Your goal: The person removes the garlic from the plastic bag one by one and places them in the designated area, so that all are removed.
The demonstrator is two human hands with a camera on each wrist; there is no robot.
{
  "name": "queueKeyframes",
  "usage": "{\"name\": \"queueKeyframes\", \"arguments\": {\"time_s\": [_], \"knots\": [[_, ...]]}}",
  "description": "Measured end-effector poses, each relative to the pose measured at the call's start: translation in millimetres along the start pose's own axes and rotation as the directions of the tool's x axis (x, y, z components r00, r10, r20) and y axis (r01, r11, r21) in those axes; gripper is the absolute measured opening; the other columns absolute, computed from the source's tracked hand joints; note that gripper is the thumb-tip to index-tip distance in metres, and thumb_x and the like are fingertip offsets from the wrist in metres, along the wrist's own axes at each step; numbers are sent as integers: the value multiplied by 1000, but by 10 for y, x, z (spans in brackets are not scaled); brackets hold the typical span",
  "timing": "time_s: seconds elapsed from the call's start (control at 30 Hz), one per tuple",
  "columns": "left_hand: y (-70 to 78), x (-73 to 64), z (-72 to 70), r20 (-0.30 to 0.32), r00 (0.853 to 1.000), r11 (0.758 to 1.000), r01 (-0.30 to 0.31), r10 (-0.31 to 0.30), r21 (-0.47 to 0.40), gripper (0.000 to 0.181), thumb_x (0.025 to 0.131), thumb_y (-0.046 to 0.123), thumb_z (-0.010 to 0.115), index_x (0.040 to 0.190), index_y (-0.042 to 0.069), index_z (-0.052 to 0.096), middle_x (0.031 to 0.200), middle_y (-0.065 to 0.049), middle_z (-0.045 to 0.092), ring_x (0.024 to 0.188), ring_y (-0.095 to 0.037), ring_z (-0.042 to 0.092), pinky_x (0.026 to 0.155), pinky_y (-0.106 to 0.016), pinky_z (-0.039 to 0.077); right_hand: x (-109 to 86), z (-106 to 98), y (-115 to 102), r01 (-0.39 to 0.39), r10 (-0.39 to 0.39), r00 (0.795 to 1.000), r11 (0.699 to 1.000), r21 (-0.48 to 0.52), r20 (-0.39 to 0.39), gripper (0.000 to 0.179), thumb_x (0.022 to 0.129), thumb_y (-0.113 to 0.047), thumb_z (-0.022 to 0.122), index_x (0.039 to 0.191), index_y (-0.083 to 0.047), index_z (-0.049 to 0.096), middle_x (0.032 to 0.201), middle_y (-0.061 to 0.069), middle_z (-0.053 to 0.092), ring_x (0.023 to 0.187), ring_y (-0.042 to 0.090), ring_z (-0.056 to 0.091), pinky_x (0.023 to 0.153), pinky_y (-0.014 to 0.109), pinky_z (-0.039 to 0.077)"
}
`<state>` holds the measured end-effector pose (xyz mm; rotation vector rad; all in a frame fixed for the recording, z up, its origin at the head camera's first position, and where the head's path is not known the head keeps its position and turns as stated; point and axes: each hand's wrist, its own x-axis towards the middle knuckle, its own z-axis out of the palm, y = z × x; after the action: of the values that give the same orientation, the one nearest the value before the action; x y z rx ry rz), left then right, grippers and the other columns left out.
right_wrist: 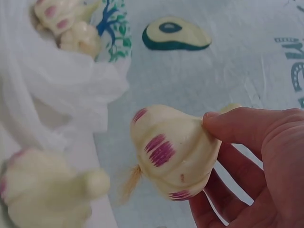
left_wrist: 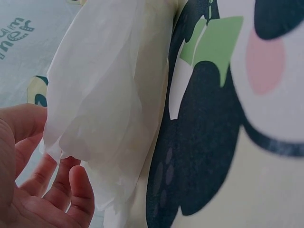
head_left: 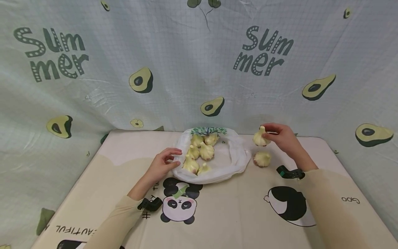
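My right hand [head_left: 281, 136] pinches a garlic bulb [right_wrist: 173, 152] by its stem end, thumb on top and fingers beneath. Cream with purple patches, the bulb has a tuft of roots pointing away from the hand. Just below it in the head view, another garlic bulb [head_left: 262, 159] lies on the table, right of a white plastic bag [head_left: 214, 178]. The bag is rolled open, and several garlic bulbs [head_left: 206, 151] sit along its left side. At the bag's left rim, my left hand [head_left: 161, 163] holds the thin plastic [left_wrist: 99, 95] with bent fingers.
The table [head_left: 224, 214] has a printed cover with a panda [head_left: 179, 205] and a dark-haired head figure [head_left: 290, 204]. Behind it hangs a pale curtain [head_left: 183, 62] with avocado prints and lettering. Each wrist wears a black camera strap [head_left: 150, 204].
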<state>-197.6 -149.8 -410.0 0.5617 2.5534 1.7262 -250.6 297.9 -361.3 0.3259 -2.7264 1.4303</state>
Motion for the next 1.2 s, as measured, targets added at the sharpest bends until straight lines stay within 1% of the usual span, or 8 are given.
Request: {"name": "queueKeyframes", "arguments": {"time_s": [0.17,0.27,0.4,0.47,0.53,0.73,0.93,1.2], "knots": [[24,6,0,3,1000,1000,-9,9,8,29,89,-5,67,118,-9,64,129,-23,58,102,-36,51,87,-41,43,-71,-134,137,-14,13,999,999,-52,-33,42,99,-20,63,133,3,58,130,24,58,118,36,53,80,9,43],[-91,42,13,-3,1000,1000,-9,9,11,30,89,-6,67,118,-8,64,130,-23,57,102,-36,50,86,-42,43,-112,-194,196,-31,27,999,996,-82,-45,42,100,-20,62,134,4,57,131,25,58,120,39,53,81,10,44],[-313,99,35,-11,1000,1000,-13,13,11,30,89,-3,69,119,-4,65,131,-19,58,102,-34,50,86,-41,43,-161,-233,300,-67,62,997,989,-131,-42,41,100,-19,61,132,5,57,132,26,57,123,41,51,94,34,49],[-343,102,33,-13,1000,1000,-18,19,8,30,89,-1,70,119,-1,66,131,-16,58,103,-31,51,85,-40,43,-191,-241,349,-79,74,997,985,-156,-36,40,100,-19,61,132,5,58,132,27,57,124,42,51,98,49,46],[-345,100,28,-11,1000,1000,-20,20,5,30,89,2,71,119,1,67,131,-14,58,102,-29,51,85,-38,43,-224,-246,395,-79,73,997,980,-181,-37,39,100,-18,62,131,6,58,131,28,57,123,44,51,97,56,43],[-363,105,15,-19,999,999,-35,35,1,28,90,4,72,117,2,69,133,-12,58,102,-29,50,81,-35,44,-294,-269,506,-65,55,997,970,-236,-51,37,98,-15,64,128,7,60,126,29,60,119,44,54,95,56,45],[-376,103,8,2,1000,1000,-22,22,4,29,90,4,71,119,8,69,137,-4,59,104,-24,51,79,-32,44,-344,-250,593,-83,76,996,974,-209,-39,38,97,-15,66,128,7,60,127,29,60,120,46,53,97,58,42],[-380,84,0,25,999,999,-27,26,42,32,92,-4,62,120,8,69,135,-8,61,111,-27,54,80,-34,45,-380,-168,695,-113,117,993,976,-185,11,38,97,-14,65,127,7,59,128,30,59,122,49,50,97,60,40]]}}
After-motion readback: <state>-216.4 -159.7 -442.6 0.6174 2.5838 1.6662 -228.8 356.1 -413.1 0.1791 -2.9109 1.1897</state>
